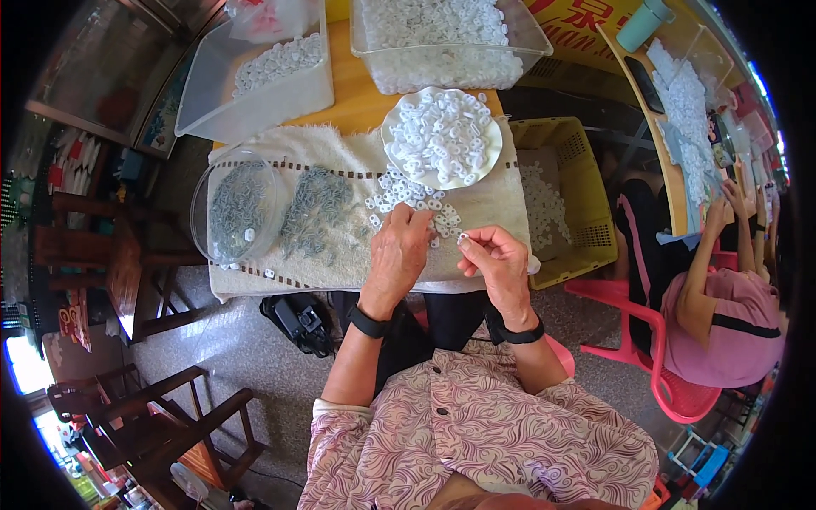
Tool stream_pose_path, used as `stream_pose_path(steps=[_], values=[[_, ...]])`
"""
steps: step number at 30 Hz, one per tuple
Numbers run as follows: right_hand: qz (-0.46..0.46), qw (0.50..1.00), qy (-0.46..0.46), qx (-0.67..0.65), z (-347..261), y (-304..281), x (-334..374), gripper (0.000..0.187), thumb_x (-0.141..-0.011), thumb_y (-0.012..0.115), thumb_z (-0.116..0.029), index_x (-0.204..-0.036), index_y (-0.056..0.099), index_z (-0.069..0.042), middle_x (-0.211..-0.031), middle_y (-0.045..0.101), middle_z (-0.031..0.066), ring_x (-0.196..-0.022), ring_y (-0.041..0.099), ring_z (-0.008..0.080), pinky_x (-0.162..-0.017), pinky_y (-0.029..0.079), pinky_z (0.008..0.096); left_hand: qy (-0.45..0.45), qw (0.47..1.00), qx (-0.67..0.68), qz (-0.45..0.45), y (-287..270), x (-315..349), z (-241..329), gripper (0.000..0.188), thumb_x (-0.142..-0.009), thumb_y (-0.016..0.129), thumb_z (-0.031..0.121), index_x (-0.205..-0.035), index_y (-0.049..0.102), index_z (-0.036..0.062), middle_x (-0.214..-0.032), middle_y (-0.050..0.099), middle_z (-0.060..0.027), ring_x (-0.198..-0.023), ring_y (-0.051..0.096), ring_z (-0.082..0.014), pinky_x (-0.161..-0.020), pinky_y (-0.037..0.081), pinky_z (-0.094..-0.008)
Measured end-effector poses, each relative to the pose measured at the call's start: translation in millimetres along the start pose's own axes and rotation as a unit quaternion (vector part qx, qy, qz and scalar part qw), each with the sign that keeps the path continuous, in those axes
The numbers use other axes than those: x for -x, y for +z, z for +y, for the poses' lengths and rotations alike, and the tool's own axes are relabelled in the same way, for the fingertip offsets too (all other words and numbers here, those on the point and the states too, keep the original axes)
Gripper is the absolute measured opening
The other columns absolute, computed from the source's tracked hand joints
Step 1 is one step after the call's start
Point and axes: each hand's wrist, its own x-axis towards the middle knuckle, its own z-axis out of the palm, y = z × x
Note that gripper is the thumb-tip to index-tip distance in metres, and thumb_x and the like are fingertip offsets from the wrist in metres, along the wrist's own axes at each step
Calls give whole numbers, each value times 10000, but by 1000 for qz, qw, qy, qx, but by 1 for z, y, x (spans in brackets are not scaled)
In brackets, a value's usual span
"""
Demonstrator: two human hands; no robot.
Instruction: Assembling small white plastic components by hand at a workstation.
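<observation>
My right hand (501, 265) is closed in a pinch on a small white plastic piece (463, 237) with a dark hole. My left hand (398, 253) bends down at the near edge of loose white plastic pieces (399, 189); its fingers are drawn together, and whatever is at their tips is hidden. These pieces lie on a cream cloth (357, 268). Just beyond them stands a scalloped white plate (495, 157) heaped with similar pieces. Left of my left hand, thin grey metal pins (316, 212) are spread on the cloth, beside a clear round tub (197, 208) holding more pins.
Two clear bins, one at far left (204, 93) and one at far centre (450, 47), hold white pieces. A yellow crate (595, 217) stands right of the table. Further right, a person in pink (722, 323) sits on a red chair (625, 319) at another table. A black bag (299, 321) lies below.
</observation>
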Motion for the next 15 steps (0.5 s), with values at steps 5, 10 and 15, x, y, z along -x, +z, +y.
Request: stream_pose_path(steps=[5, 10, 15], values=[[-2, 1000, 5, 0, 3, 1, 0, 139, -868, 651, -69, -963, 615, 27, -782, 638, 42, -618, 618, 84, -531, 483, 186, -11, 1000, 4, 6, -1, 0, -2, 227, -752, 677, 51, -975, 631, 54, -829, 550, -125, -758, 590, -317, -645, 482, -388], [-4, 1000, 6, 6, 2, 3, 0, 144, -868, 653, -72, -964, 614, 29, -777, 638, 42, -617, 619, 87, -532, 484, 190, -12, 997, 50, 60, 8, 6, -17, 209, -785, 674, 70, -983, 609, 50, -816, 546, -121, -726, 602, -281, -608, 485, -376], [1, 1000, 14, 15, -1, 4, 2, 131, -872, 645, -70, -960, 622, 24, -790, 642, 44, -617, 609, 89, -534, 472, 195, -267, 741, 615, 48, -8, 15, -5, 166, -900, 624, 105, -1015, 594, -11, -882, 648, -111, -716, 658, -172, -638, 570, -306]])
